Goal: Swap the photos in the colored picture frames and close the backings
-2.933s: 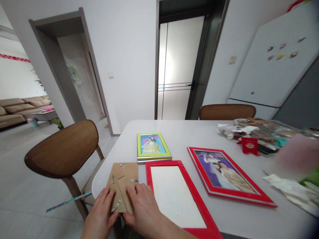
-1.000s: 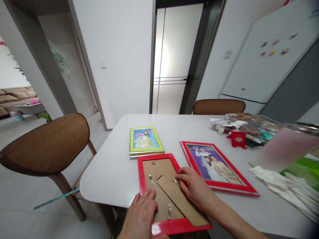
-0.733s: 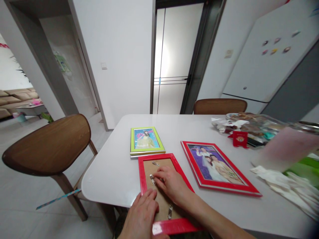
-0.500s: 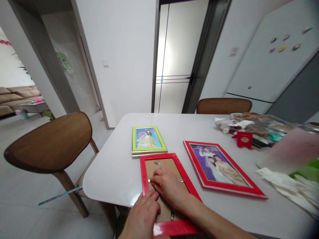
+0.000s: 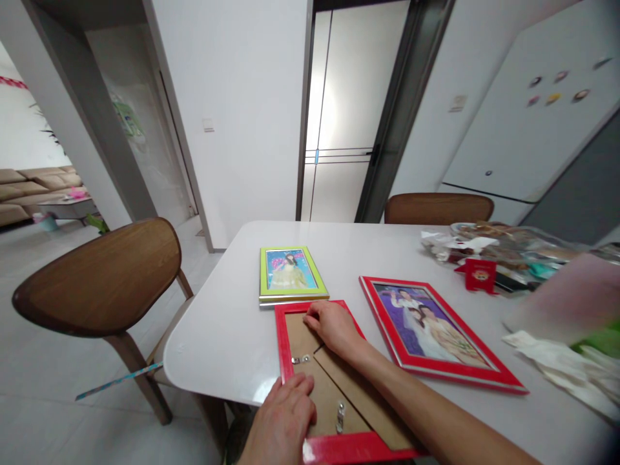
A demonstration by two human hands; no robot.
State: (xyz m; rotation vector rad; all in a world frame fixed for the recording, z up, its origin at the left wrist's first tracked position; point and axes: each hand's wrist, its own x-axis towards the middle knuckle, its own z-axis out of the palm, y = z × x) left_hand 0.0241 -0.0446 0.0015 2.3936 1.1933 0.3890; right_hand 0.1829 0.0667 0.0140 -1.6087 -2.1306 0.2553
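A red picture frame [image 5: 281, 336] lies face down at the near edge of the table, its tan backing board [image 5: 320, 381] showing. Metal clips [image 5: 300, 359] sit at its left side, and a metal fitting [image 5: 340, 416] is near the bottom. My left hand [image 5: 285, 413] is closed over the frame's lower left side. At the top of the backing, my right hand [image 5: 334, 326] has its fingers pinched together; what they hold is hidden. Under my right forearm a tan board strip [image 5: 372, 394] runs diagonally, overlapping the bottom border.
Beyond lies a green-edged framed photo [image 5: 289, 270]. To the right is a red-framed photo [image 5: 431, 326]. A small red box [image 5: 480, 276], plastic bags and white cloth [image 5: 557, 361] crowd the table's right side. Wooden chairs [image 5: 101, 278] stand left and behind.
My right hand has moved up from the middle of the backing to its top edge. The diagonal tan strip and dark slit now show. My left hand has barely moved.
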